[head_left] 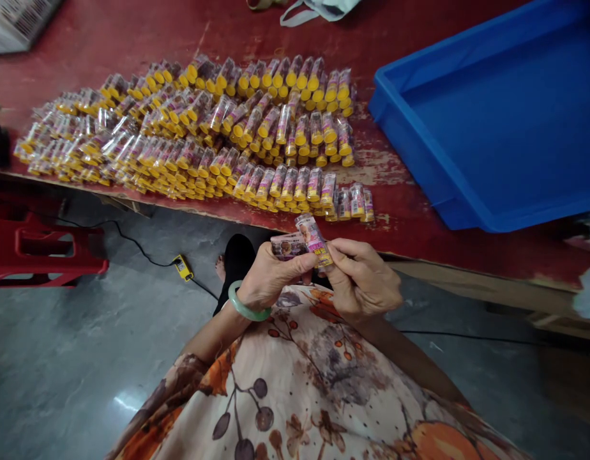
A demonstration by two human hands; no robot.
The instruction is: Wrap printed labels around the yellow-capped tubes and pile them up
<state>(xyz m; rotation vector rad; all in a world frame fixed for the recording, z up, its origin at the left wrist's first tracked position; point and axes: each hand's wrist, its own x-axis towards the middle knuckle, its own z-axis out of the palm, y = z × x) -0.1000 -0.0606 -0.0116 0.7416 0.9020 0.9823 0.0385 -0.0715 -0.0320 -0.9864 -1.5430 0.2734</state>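
Note:
My left hand (271, 275), with a green bangle at the wrist, is closed round a flat bundle of printed plastic sleeves (286, 246). Its thumb reaches across to a small clear tube with pink, purple and yellow print (313, 235). My right hand (364, 276) pinches that tube near its lower end, the fingers curled in. Both hands are over my lap, just off the table's front edge. Whether the tube has anything inside cannot be made out. On the table beyond lie rows of similar tubes with yellow ends (257, 128), stacked in layers.
A large blue plastic tray (419, 153) sits on the right of the red table (132, 32). A white bag (318, 9) lies at the far edge. On the floor at left are a red stool (46, 252) and a yellow socket block (183, 268) on a black cable.

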